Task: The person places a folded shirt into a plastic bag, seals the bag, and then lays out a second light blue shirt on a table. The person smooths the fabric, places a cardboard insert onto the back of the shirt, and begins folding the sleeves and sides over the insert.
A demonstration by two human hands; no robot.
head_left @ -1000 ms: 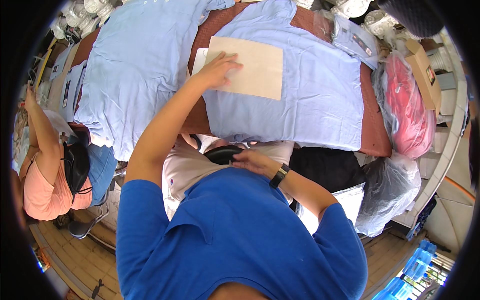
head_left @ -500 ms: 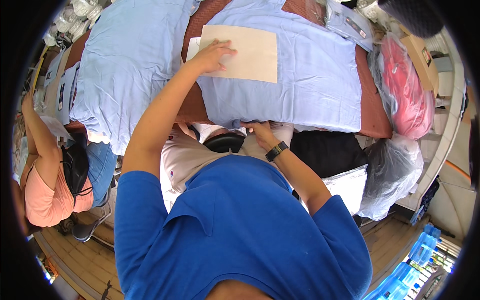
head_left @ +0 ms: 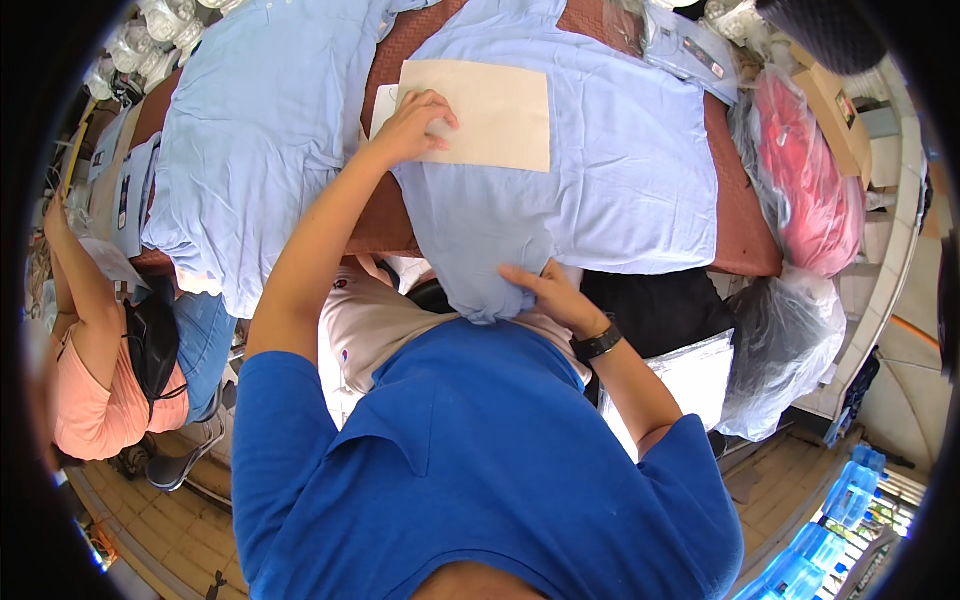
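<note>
A light blue shirt is spread over the brown-covered table, and part of it hangs over the near edge toward my lap. On top of it lies a beige cardboard sheet, with a white piece showing at its left edge. My left hand is at the sheet's left part, fingers bent but apart, gripping nothing. At the near edge, my right hand has the hanging part of the shirt between thumb and fingers; some of these fingers are hidden. A dark watch is on that wrist.
More light blue garments lie to the left. Bagged folded shirts, a red bundle in clear plastic and a cardboard box are at the right. Black cloth sits below the table edge. A co-worker is at far left.
My right hand has moved right and nearer to me, and the shirt's near part now bulges out over my lap. The fingers of my left hand have curled up from lying flatter.
</note>
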